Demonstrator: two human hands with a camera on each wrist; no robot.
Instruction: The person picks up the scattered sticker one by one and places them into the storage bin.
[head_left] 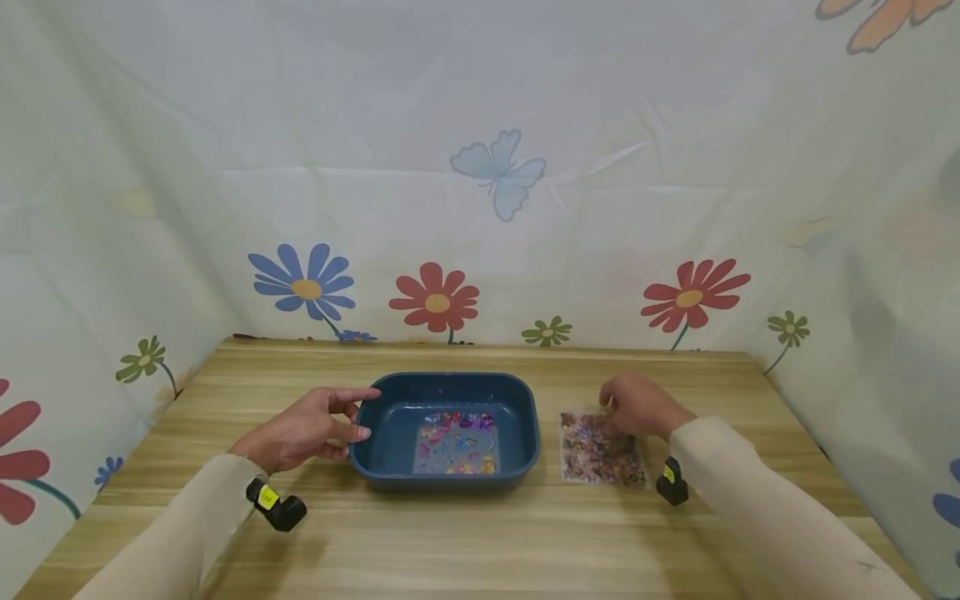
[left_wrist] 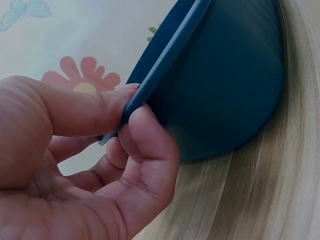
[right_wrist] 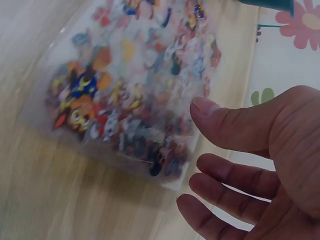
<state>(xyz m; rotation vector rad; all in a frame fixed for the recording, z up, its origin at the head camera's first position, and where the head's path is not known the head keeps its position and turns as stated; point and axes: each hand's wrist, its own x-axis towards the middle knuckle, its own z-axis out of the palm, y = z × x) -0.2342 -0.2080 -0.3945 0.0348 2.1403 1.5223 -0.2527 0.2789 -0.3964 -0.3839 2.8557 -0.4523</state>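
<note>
My left hand (head_left: 306, 427) pinches the left rim of a dark blue rectangular basin (head_left: 450, 482), seen close up in the left wrist view with the thumb over the rim and curled fingers under it. Inside the basin lies a flat clear packet of small colourful stickers (head_left: 457, 443). To the right, a second clear packet full of cartoon stickers (head_left: 596, 454) lies on the table. My right hand (head_left: 647, 404) is over its far right corner; in the right wrist view the thumb (right_wrist: 227, 125) stands apart from the loosely bent fingers, right beside the packet's edge.
The wood-grain table (head_left: 480, 542) runs back to a pale cloth backdrop (head_left: 360, 125) printed with flowers and a butterfly, which also hangs at both sides. A black wrist camera (head_left: 276, 507) sits on the left sleeve, another (head_left: 672, 483) on the right.
</note>
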